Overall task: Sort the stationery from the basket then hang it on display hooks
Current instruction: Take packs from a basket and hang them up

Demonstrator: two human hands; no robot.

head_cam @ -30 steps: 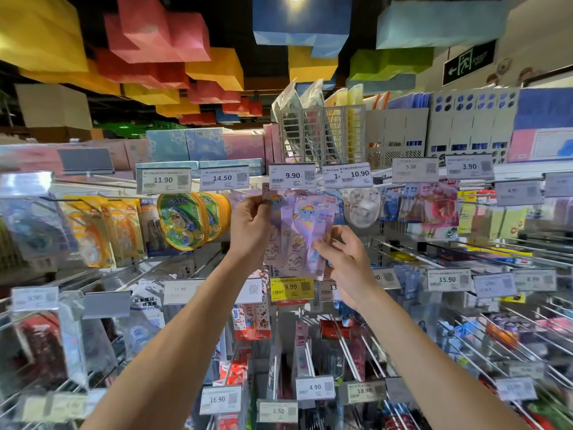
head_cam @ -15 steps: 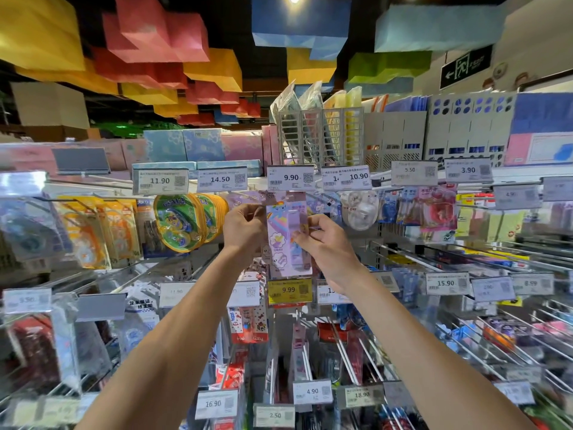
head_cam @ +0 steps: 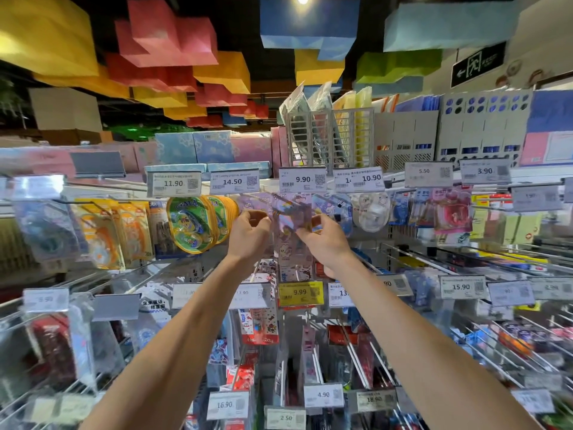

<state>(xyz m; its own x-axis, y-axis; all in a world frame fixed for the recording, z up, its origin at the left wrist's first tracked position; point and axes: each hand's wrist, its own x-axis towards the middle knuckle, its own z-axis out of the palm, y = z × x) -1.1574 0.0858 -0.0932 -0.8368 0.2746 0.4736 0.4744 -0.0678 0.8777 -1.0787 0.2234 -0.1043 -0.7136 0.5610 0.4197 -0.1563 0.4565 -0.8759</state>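
Both my hands are raised to the top row of display hooks. Between them hangs a purple-pink stationery pack with cartoon prints, its top right under the 9.90 price tag. My left hand pinches the pack's upper left edge. My right hand pinches its upper right edge. The hook itself is hidden behind the pack and the tag. No basket is in view.
Wire hooks with packaged stationery fill the rack on all sides: green round packs to the left, a white round item to the right, a yellow 9.99 tag below. Grey file racks stand on top.
Both hands have lifted the pack higher, up to the hook below the 9.90 tag, and my right hand has moved from its lower edge to its upper right edge.
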